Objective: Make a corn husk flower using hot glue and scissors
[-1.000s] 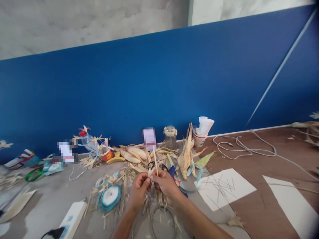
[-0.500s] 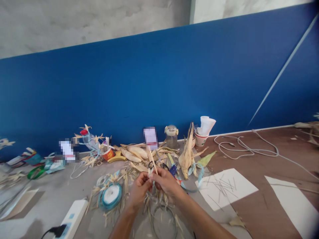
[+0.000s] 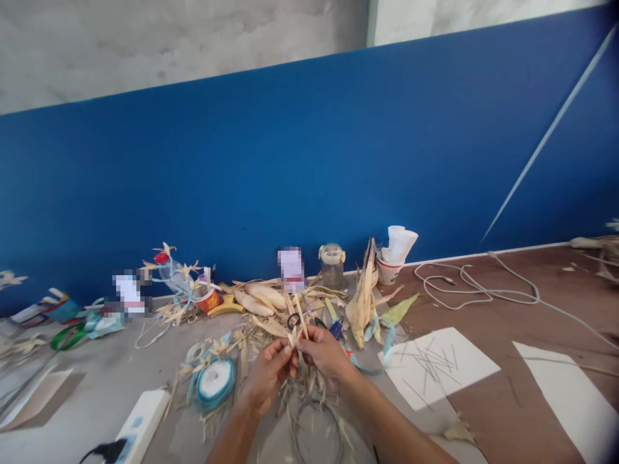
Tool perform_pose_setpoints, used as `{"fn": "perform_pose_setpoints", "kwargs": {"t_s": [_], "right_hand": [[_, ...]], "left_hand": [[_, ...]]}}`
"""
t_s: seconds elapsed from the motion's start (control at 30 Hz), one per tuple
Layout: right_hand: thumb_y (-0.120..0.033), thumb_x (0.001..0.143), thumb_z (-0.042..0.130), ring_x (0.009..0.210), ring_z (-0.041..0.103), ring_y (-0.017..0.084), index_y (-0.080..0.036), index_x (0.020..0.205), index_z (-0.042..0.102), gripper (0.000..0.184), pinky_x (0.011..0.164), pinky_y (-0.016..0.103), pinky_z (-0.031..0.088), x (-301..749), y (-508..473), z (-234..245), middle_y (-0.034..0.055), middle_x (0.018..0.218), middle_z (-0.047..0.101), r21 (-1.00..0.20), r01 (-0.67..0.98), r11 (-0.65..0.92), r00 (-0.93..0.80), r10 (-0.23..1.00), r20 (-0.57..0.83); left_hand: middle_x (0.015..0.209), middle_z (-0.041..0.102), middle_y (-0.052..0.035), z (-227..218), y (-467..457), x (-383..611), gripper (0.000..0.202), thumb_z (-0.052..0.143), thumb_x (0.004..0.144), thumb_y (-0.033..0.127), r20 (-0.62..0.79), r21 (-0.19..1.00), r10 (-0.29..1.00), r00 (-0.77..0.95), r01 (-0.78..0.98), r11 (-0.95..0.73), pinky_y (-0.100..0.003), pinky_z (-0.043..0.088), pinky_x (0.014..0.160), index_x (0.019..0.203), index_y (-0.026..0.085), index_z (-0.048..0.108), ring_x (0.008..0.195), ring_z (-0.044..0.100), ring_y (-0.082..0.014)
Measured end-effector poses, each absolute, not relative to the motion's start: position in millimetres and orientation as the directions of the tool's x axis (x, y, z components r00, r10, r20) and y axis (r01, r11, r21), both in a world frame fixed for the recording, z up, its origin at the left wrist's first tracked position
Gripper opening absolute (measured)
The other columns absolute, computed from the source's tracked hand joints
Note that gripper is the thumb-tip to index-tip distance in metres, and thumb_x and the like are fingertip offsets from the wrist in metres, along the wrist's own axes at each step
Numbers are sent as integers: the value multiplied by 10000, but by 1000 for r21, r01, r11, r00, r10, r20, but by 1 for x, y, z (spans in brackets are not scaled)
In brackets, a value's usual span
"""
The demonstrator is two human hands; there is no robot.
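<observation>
My left hand (image 3: 273, 368) is closed in a pinch on a small pale corn husk piece (image 3: 293, 336), its tips spread like petals. Close beside it, my right hand (image 3: 325, 352) is closed on a long, narrow corn husk strip (image 3: 300, 312) that points up and away. The fingertips of both hands nearly meet, and what lies between them is partly hidden. Just beyond the hands are the black handles of scissors (image 3: 293, 320). A roll of blue ribbon (image 3: 215, 381) lies left of my left hand, with husk scraps around it.
Dried corn husks (image 3: 264, 298) are heaped along the blue partition (image 3: 309, 161). A lidded jar (image 3: 332, 265) and a paper cup (image 3: 388, 272) stand behind. Thin wires lie on white paper (image 3: 464, 361) at right. A power strip (image 3: 145, 422) sits front left, a wire ring (image 3: 318, 432) front centre.
My left hand has shifted slightly left and down, and the gap between the hands has widened a little. More of the spread pale husk piece shows between the fingers.
</observation>
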State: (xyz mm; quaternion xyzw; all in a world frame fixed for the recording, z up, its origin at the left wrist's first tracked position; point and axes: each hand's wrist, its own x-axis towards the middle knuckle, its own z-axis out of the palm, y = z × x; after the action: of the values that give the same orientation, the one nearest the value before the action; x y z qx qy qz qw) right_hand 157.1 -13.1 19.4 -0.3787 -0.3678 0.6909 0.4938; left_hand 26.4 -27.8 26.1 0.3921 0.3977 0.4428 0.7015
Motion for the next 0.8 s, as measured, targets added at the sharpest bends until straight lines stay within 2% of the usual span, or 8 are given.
{"fn": "perform_pose_setpoints", "kwargs": {"t_s": [0.3, 0.37, 0.47, 0.53, 0.6, 0.7, 0.8], "right_hand": [[-254, 587, 653, 410, 289, 57, -179, 632, 582, 112, 439, 217, 179, 168, -16, 29, -101, 430, 403, -910, -346, -227, -197, 966, -166], [-331, 614, 667, 417, 302, 61, -173, 708, 633, 186, 440, 216, 185, 176, -16, 37, -88, 467, 436, -905, -337, -261, -214, 957, -196], [-533, 695, 609, 428, 334, 64, -163, 711, 656, 373, 452, 222, 226, 190, -13, 44, -38, 572, 531, -927, -283, -246, -206, 960, -192], [-563, 771, 531, 444, 364, 83, -167, 674, 659, 428, 469, 232, 248, 199, -11, 47, -26, 552, 530, -976, -119, -185, -185, 970, -161], [-478, 826, 509, 473, 400, 106, -174, 597, 637, 401, 496, 243, 263, 205, -10, 48, -27, 495, 492, -984, 158, -84, -152, 982, -108], [-328, 856, 503, 501, 438, 126, -182, 488, 564, 401, 530, 255, 271, 212, -11, 53, -17, 462, 474, -857, 515, 31, -137, 990, -47], [-234, 847, 511, 540, 488, 135, -188, 540, 610, 326, 547, 248, 286, 214, -15, 60, 2, 525, 558, -770, 630, 97, -191, 981, -33]], "left_hand": [[528, 551, 42, 25, -25, 19, 412, 825, 576, 444, -225, 927, 934, 278, -234, 293, -185, 285, 458, 699, 139, 577, 414, 402, -38], [525, 549, 44, 25, -25, 17, 420, 830, 566, 444, -228, 923, 934, 276, -243, 297, -182, 276, 451, 697, 149, 561, 420, 405, -43], [518, 545, 45, 26, -25, 15, 442, 839, 545, 453, -246, 918, 922, 298, -234, 321, -177, 251, 432, 691, 156, 544, 418, 402, -45], [512, 540, 44, 26, -25, 15, 452, 841, 540, 459, -259, 916, 909, 326, -216, 338, -174, 241, 426, 681, 156, 537, 411, 395, -42], [505, 536, 41, 26, -25, 14, 457, 841, 539, 463, -265, 916, 897, 353, -198, 348, -173, 238, 423, 670, 155, 530, 408, 393, -41], [500, 533, 36, 27, -27, 14, 447, 834, 549, 464, -259, 921, 885, 388, -176, 347, -181, 244, 419, 645, 161, 520, 407, 385, -46], [502, 534, 31, 28, -28, 14, 426, 823, 563, 463, -252, 930, 882, 398, -154, 335, -195, 254, 411, 630, 174, 517, 405, 377, -54]]}}
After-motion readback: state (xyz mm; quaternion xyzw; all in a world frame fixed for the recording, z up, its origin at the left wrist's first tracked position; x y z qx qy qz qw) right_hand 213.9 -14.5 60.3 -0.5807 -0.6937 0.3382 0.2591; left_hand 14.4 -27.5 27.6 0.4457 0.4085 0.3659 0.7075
